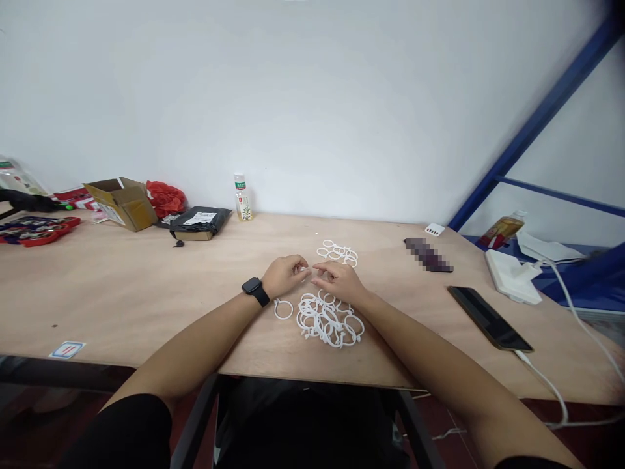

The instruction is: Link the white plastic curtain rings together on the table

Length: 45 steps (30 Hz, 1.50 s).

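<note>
My left hand (287, 275), with a black watch on its wrist, is curled above the table, its thumb and fingers closed around a small white piece that looks like part of a white plastic ring. Close beside it, my right hand (340, 281) has its thumb and index fingertips apart, facing the left fingertips. Below the hands lies a pile of white plastic rings (326, 320), each with a small knob-like clasp. A single white ring (283, 309) rests left of the pile. Beyond the hands is a smaller group of white rings (336, 253).
The wooden table (195, 326) meets a white wall. At the back left are a cardboard box (131, 205), a black package (200, 221) and a bottle (242, 197). On the right lie a phone (489, 318) with a cable, a white power strip (512, 277) and a pixelated object (428, 255).
</note>
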{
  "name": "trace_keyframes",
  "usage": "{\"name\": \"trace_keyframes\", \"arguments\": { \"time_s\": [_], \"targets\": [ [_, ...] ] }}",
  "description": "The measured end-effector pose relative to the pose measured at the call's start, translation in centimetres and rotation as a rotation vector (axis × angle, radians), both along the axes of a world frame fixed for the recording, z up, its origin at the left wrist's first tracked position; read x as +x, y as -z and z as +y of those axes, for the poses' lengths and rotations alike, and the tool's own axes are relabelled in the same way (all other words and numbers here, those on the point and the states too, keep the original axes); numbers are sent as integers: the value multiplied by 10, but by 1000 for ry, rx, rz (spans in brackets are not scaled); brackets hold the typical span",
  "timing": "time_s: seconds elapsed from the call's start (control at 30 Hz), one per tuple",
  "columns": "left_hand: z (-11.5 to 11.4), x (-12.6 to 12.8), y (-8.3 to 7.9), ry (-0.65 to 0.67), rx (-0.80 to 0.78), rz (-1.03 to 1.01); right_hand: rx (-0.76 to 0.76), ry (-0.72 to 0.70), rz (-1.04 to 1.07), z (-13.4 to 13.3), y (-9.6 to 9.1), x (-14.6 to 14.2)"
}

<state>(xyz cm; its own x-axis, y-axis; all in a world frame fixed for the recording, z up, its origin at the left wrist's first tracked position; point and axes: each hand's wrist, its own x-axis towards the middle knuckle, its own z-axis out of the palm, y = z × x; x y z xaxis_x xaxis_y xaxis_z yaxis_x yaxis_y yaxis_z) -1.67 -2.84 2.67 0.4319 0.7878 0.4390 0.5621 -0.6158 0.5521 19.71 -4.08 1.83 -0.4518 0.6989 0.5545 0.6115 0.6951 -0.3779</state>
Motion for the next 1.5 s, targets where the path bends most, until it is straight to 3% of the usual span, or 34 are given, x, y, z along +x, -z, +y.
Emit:
{"name": "trace_keyframes", "arguments": {
  "time_s": [0.33,0.67,0.9,1.07,1.33,1.5],
  "targets": [
    [0,8,9,118,-195,-281,5,7,5,-2,0,-3],
    [-5,9,5,255,-119,-261,37,45,51,4,5,0],
    [-4,7,6,141,-55,-262,80,-63,81,1,2,0],
    [-3,5,8,131,7,-190,98,-109,56,-1,0,-1],
    [-7,7,4,84,185,-25,173,-30,7,-2,5,-2],
    [-7,7,4,65,206,14,192,4,-13,-2,6,-5]
  ]
}}
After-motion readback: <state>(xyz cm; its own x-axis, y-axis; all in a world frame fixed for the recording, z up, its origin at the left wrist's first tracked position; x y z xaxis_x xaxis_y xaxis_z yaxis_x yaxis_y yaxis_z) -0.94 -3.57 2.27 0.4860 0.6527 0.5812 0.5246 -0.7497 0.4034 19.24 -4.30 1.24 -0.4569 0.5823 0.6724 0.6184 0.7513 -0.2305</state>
